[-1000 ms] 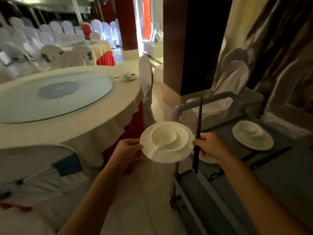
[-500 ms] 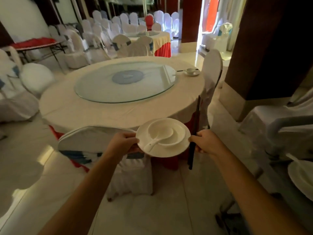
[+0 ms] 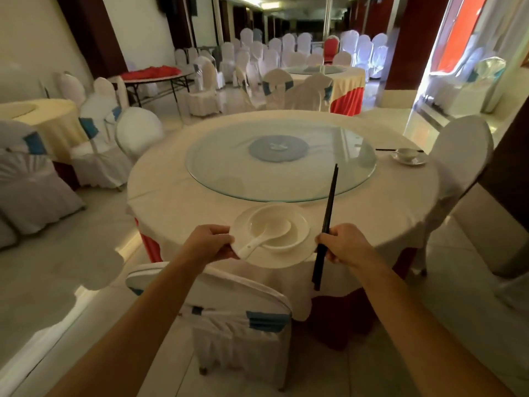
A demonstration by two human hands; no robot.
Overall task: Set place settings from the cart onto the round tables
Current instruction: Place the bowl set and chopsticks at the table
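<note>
My left hand [image 3: 210, 242] grips the left rim of a white plate [image 3: 300, 224] that carries a white bowl [image 3: 282, 239] with a white spoon [image 3: 259, 239] lying in it. The plate hovers over the near edge of the round table [image 3: 177, 202], which has a cream cloth and a glass turntable [image 3: 280, 161]. My right hand [image 3: 342, 245] holds a pair of black chopsticks [image 3: 329, 207] upright, just right of the plate. A plate with a cup and chopsticks [image 3: 408, 156] lies at the table's far right.
A white-covered chair with a blue sash [image 3: 240, 316] stands between me and the table. Another covered chair [image 3: 458, 156] sits at the table's right. More covered chairs [image 3: 94, 144] stand left, and other round tables [image 3: 323, 78] are behind. The cart is out of view.
The view has swung left, away from the cart, and closer to the round table. Both hands carried the plate and chopsticks forward, over the table's near edge.
</note>
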